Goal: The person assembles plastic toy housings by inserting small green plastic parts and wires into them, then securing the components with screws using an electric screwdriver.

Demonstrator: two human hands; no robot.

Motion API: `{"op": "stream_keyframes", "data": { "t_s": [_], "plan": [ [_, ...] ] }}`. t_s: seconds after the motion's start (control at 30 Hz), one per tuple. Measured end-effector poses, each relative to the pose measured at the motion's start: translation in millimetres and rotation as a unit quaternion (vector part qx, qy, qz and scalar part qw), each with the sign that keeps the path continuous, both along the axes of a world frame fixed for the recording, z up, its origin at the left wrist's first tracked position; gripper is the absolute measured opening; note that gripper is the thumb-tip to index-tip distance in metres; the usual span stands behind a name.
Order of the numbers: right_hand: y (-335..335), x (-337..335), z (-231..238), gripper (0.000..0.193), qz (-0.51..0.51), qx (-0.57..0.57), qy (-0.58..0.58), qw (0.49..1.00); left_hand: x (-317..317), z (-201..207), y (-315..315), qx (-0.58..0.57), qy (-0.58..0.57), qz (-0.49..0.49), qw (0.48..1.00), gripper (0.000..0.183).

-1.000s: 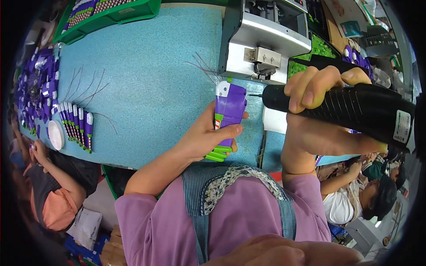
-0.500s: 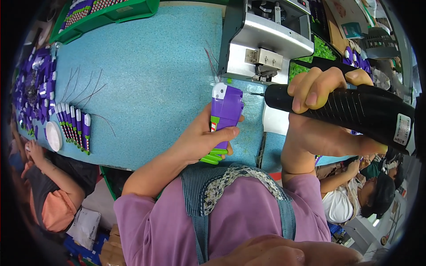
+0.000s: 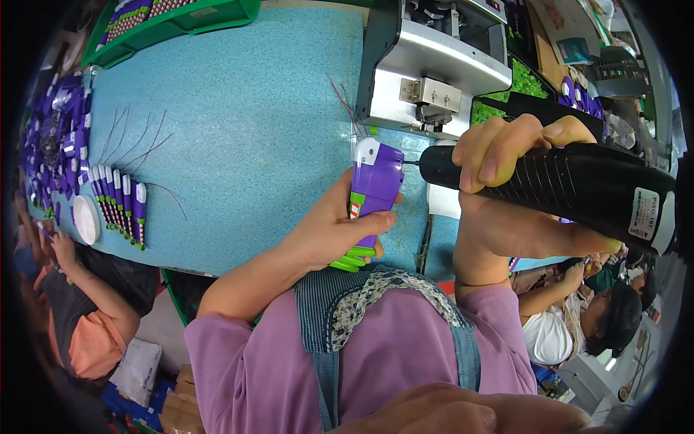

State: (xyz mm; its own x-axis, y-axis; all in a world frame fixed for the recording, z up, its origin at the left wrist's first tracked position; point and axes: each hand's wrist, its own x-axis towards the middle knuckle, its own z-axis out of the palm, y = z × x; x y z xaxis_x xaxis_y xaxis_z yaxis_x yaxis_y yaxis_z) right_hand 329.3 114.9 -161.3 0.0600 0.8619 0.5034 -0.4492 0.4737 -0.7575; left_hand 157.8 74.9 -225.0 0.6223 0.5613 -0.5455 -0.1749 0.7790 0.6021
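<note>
A purple plastic toy part (image 3: pixel 377 176) with a white top corner, green fingers at its lower end and thin wires at its top is gripped in my left hand (image 3: pixel 338 220). My left thumb lies across its front. My right hand (image 3: pixel 510 184) is wrapped round a black electric screwdriver (image 3: pixel 571 181), held nearly level. The screwdriver's thin bit points left and meets the right edge of the purple part near its top. Whether a screw sits at the tip is too small to tell.
A silver and black machine (image 3: pixel 437 65) stands behind my hands. To the left, several similar wired parts (image 3: pixel 119 202) lie in a row beside a round white dish (image 3: pixel 86 220) and a purple pile (image 3: pixel 58 137). A green crate (image 3: pixel 195 23) stands far left. Co-workers sit at both sides.
The screwdriver has shifted slightly left, and its bit now reaches the purple part's edge, where a gap was before. My left hand has moved the part slightly right and tilted it.
</note>
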Motion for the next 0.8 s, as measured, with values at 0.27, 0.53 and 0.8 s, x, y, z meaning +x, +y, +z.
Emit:
{"op": "stream_keyframes", "data": {
  "t_s": [0.27,0.53,0.8],
  "plan": [
    [-0.8,-2.5,-5.4,0.092,-0.009,-0.016,0.006,1.000,0.6,-7.2,-0.9,0.000,-0.003,-0.009,1.000,0.057],
    [37.6,24.5,-5.2,0.097,0.020,0.030,0.007,0.999,1.8,-9.6,0.4,-0.016,-0.043,0.013,0.999,0.056],
    [-5.4,0.1,3.1,0.094,-0.023,-0.030,0.025,0.999,-0.3,-10.1,-0.2,-0.032,-0.033,0.028,0.999,0.053]
  ]
}}
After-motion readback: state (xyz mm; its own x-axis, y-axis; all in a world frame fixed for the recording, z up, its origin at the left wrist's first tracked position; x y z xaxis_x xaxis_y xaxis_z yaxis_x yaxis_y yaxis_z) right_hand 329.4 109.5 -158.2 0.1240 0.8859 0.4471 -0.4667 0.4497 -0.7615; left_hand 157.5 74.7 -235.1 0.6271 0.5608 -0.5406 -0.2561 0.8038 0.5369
